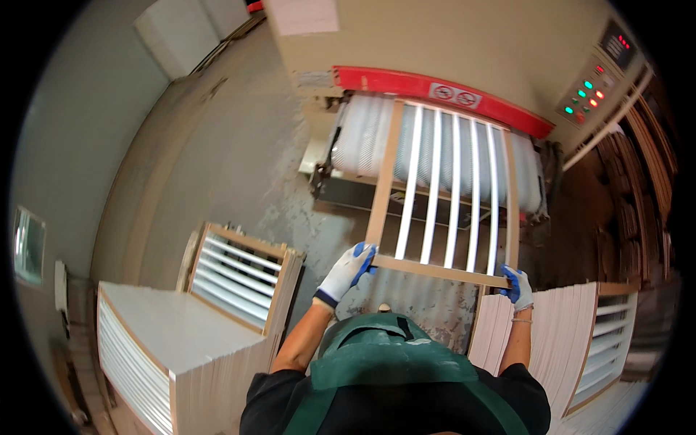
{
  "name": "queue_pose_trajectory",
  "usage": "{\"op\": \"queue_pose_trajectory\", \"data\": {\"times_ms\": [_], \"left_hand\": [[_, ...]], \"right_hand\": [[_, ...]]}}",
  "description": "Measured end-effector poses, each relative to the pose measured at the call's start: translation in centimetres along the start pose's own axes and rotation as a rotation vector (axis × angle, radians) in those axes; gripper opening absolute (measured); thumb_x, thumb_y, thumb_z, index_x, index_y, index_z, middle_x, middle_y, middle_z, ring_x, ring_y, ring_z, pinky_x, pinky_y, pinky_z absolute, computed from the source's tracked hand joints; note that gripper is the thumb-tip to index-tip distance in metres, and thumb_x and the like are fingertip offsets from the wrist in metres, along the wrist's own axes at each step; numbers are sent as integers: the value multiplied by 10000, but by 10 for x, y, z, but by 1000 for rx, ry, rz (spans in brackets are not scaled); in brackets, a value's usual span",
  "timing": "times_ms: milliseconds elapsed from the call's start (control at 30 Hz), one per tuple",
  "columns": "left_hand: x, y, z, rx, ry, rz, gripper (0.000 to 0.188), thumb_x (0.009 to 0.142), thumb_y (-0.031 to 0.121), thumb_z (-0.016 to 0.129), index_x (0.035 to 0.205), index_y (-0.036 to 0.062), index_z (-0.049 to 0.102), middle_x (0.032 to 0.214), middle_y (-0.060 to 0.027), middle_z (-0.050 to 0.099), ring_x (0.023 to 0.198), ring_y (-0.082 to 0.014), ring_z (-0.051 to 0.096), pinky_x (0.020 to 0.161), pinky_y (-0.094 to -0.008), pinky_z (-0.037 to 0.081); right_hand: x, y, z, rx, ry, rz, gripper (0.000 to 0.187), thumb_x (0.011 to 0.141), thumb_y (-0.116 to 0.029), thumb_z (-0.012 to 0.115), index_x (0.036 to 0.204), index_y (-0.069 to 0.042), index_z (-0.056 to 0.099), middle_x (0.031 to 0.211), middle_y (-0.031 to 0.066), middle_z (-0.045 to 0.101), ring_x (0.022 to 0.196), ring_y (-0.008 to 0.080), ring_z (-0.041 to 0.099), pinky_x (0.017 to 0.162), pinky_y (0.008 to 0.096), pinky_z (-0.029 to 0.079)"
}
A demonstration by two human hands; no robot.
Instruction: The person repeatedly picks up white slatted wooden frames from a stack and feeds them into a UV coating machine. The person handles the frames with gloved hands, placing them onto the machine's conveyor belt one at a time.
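Observation:
Both my hands hold a rectangular frame (438,270) with brown edge bars and several white slats running lengthwise. My left hand (349,272), in a white glove with blue palm coating, grips its near left corner. At the near right corner my right hand (518,288), gloved the same way, has its fingers wrapped round the bar. The frame's far end rests on the mesh conveyor belt (355,134) of a large beige machine, just below its red bar (406,82). Parts of the belt show between the slats.
Stacks of similar slatted panels stand at my left (217,391) and right (544,326). Another slatted stack (235,272) is behind the left one. A control panel (586,94) with lit buttons is on the machine's right. Brown sheets (631,188) are piled at far right.

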State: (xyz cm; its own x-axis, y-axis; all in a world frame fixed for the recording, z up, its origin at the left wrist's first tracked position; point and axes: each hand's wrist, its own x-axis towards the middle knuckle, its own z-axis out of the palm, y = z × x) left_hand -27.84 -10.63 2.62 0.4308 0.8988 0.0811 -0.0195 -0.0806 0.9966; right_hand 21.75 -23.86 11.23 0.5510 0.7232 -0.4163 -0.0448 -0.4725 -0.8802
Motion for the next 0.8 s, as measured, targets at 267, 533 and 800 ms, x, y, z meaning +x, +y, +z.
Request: {"op": "queue_pose_trajectory", "data": {"times_ms": [267, 533, 800], "left_hand": [[20, -14, -9, -791, 28, -287, 449, 1016, 365, 598, 1277, 0, 581, 1055, -52, 644, 843, -123, 652, 777, -239, 521], [8, -89, -41, -937, 152, -373, 534, 1023, 368, 576, 1408, 5, 502, 1162, -137, 687, 976, -196, 683, 874, -321, 551], [-202, -279, -115, -327, 634, -511, 440, 1039, 309, 553, 1357, 5, 544, 1212, -141, 647, 1063, -205, 661, 924, -323, 530]], "right_hand": [[48, 67, -32, 480, -15, -109, 557, 907, -639, 614, 1234, -188, 590, 989, 18, 681, 693, 134, 643, 527, 237, 528], [60, 222, 146, 515, -569, 626, 254, 944, -366, 591, 925, -117, 632, 1034, 155, 692, 935, 291, 665, 761, 408, 551], [79, 253, 585, -1064, -865, 95, 530, 850, -308, 762, 1235, 5, 576, 971, 140, 652, 784, 199, 629, 634, 312, 492]]}}
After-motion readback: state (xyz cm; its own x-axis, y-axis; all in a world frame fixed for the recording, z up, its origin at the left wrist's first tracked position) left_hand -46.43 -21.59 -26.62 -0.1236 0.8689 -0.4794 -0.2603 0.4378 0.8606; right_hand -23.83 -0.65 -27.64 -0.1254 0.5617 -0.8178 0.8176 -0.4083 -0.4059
